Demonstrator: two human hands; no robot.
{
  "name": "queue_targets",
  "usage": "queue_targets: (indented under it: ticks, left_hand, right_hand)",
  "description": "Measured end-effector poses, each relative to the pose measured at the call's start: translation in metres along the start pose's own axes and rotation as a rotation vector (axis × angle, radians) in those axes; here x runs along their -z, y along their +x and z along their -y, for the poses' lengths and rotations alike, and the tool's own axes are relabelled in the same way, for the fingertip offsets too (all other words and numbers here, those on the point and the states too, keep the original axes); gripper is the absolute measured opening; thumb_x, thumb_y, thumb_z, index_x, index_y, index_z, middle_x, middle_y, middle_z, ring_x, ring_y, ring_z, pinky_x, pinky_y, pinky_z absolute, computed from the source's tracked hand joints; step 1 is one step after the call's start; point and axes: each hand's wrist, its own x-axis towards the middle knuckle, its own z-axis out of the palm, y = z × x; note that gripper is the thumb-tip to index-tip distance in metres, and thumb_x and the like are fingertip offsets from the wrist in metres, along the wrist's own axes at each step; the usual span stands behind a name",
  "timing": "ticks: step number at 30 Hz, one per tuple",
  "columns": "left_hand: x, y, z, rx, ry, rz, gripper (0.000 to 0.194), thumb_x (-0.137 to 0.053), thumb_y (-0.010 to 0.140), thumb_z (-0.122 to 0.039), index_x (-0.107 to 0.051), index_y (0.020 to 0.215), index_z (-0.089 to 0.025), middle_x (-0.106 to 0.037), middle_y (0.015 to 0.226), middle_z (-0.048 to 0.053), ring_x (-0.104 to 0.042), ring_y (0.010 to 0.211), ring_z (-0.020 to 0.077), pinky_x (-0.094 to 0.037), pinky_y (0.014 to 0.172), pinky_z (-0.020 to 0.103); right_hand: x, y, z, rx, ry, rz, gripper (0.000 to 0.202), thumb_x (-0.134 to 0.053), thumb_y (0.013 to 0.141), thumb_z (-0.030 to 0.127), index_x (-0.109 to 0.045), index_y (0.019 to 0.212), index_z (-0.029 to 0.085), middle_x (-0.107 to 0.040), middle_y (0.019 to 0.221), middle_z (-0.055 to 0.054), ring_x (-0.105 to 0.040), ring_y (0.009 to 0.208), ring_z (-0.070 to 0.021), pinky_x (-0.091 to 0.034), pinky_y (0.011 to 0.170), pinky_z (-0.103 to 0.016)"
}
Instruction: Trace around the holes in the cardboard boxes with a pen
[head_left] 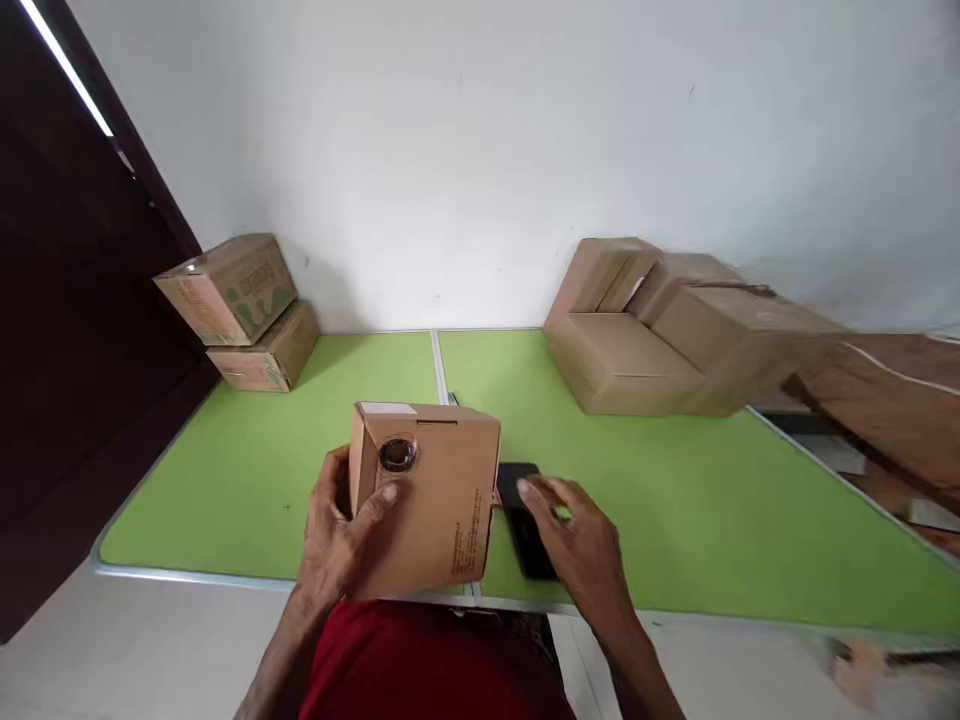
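My left hand [337, 530] grips a brown cardboard box [435, 500] by its left side, thumb pressed on the face towards me. That face has a round, dark-rimmed hole [397, 455], a short slot near the top edge and small printed lines. The box is tilted and held over the front edge of the table. To its right, a black phone-like slab [529, 525] lies on the green tabletop. Over the slab's right side is my right hand [581, 540], fingers curled and thumb against the index finger in a pinch. Whatever the pinch holds, if anything, is hidden.
Two stacked cartons [251, 300] stand at the table's back left. A blurred group of cardboard boxes [637, 350] sits at the back right. The green folding table [225, 480] has a centre seam and metal rim. Behind is a white wall; a dark door [75, 300] borders the left.
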Motion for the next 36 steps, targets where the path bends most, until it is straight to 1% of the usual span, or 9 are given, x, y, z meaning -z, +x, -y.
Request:
queue_targets:
  ticks: [2,5,8,12,16,20,27,31,36]
  left_hand:
    - [-0.001,0.005,0.003,-0.025,-0.016,0.013,0.084,-0.087,0.079,-0.079,-0.068,0.135,-0.020,-0.079,0.128,0.014,-0.073,0.116,0.0366,-0.059,0.091,0.043]
    - [0.000,0.014,0.006,-0.086,-0.062,0.042,0.082,-0.087,0.082,-0.076,-0.067,0.139,-0.021,-0.079,0.132,0.013,-0.074,0.119,0.0362,-0.060,0.094,0.043]
    - [0.006,0.023,0.007,-0.138,-0.089,0.058,0.074,-0.085,0.088,-0.072,-0.068,0.140,-0.022,-0.079,0.136,0.013,-0.074,0.122,0.0353,-0.060,0.100,0.043]
    - [0.011,0.026,0.008,-0.074,-0.137,0.012,0.083,-0.082,0.090,-0.075,-0.065,0.153,-0.024,-0.074,0.150,0.014,-0.068,0.142,0.0367,-0.057,0.116,0.045]
    - [0.006,0.022,0.011,0.010,-0.158,0.092,0.091,-0.084,0.085,-0.081,-0.064,0.154,-0.024,-0.073,0.154,0.016,-0.072,0.138,0.0375,-0.065,0.107,0.043]
    - [0.004,0.026,0.015,-0.058,-0.091,0.178,0.081,-0.080,0.087,-0.080,-0.069,0.142,-0.021,-0.080,0.133,0.014,-0.078,0.119,0.0342,-0.067,0.095,0.040]
    - [0.025,0.044,0.024,-0.131,-0.014,-0.189,0.081,-0.086,0.072,-0.081,-0.075,0.117,-0.015,-0.082,0.110,0.015,-0.079,0.102,0.0377,-0.066,0.084,0.043]
    - [0.034,0.054,0.025,-0.075,0.032,-0.277,0.084,-0.077,0.082,-0.083,-0.075,0.130,-0.014,-0.083,0.121,0.019,-0.079,0.113,0.0435,-0.067,0.097,0.055]
    - [0.025,0.064,0.016,-0.029,0.094,-0.046,0.105,-0.070,0.083,-0.093,-0.066,0.153,-0.016,-0.069,0.158,0.022,-0.061,0.151,0.0511,-0.047,0.130,0.070]
  right_hand:
    - [-0.017,0.002,0.014,0.030,0.164,0.150,0.085,-0.070,0.084,0.095,-0.078,0.123,0.021,-0.079,0.135,-0.024,-0.071,0.131,-0.0479,-0.054,0.117,-0.067]
    - [-0.041,0.004,0.035,0.013,0.412,0.365,0.070,-0.069,0.095,0.086,-0.076,0.133,0.028,-0.080,0.142,-0.013,-0.075,0.130,-0.0370,-0.061,0.111,-0.052]
    - [-0.063,0.006,0.052,-0.038,0.554,0.492,0.066,-0.082,0.088,0.081,-0.079,0.122,0.025,-0.085,0.128,-0.013,-0.081,0.114,-0.0366,-0.065,0.101,-0.051]
    - [-0.080,0.010,0.067,0.054,0.573,0.438,0.058,-0.093,0.083,0.071,-0.078,0.115,0.025,-0.086,0.114,-0.010,-0.080,0.102,-0.0327,-0.066,0.092,-0.047]
    - [-0.078,0.016,0.078,0.065,0.671,0.321,0.066,-0.095,0.076,0.073,-0.077,0.120,0.027,-0.085,0.119,-0.011,-0.080,0.103,-0.0357,-0.067,0.086,-0.050]
    - [-0.068,0.020,0.084,0.086,0.711,0.257,0.065,-0.094,0.076,0.073,-0.077,0.124,0.032,-0.084,0.120,-0.010,-0.079,0.110,-0.0390,-0.067,0.092,-0.056]
    - [-0.064,0.011,0.094,0.135,0.517,0.652,0.065,-0.093,0.087,0.060,-0.067,0.137,0.027,-0.080,0.124,-0.010,-0.079,0.114,-0.0327,-0.068,0.097,-0.052]
    - [-0.075,0.008,0.097,0.125,0.535,0.657,0.067,-0.096,0.086,0.053,-0.066,0.139,0.026,-0.079,0.131,-0.009,-0.080,0.120,-0.0293,-0.069,0.102,-0.046]
    - [-0.059,0.019,0.086,0.039,0.583,0.590,0.083,-0.107,0.071,0.048,-0.063,0.139,0.029,-0.080,0.121,-0.004,-0.083,0.114,-0.0305,-0.071,0.099,-0.048]
